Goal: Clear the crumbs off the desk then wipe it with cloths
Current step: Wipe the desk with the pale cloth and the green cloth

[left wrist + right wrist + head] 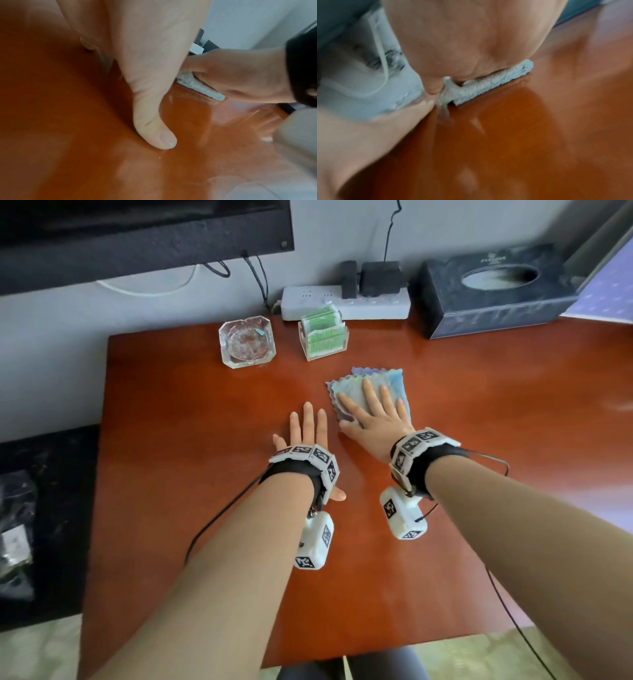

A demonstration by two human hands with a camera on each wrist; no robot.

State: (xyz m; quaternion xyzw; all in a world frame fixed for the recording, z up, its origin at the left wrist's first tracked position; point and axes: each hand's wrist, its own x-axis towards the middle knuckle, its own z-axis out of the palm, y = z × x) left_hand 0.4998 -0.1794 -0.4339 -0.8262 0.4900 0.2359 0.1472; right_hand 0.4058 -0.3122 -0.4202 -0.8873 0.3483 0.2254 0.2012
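A folded pale blue-grey cloth (383, 381) lies on the glossy red-brown desk (191, 412), right of centre. My right hand (371, 414) presses flat on it with straight, spread fingers. In the right wrist view the cloth (488, 82) shows as a thick folded edge under the palm. My left hand (308, 433) lies flat on the bare desk just left of the cloth, fingers straight; its thumb (154, 129) touches the wood. The left wrist view also catches the cloth (197, 85) under the right hand (240, 75). A tiny speck (159, 157) sits near the thumb.
At the back stand a glass ashtray (246, 342), a clear holder of green packets (323, 337), a white power strip (346, 302) with black adapters, and a dark tissue box (493, 292). The desk's left edge drops to a black surface (44, 525).
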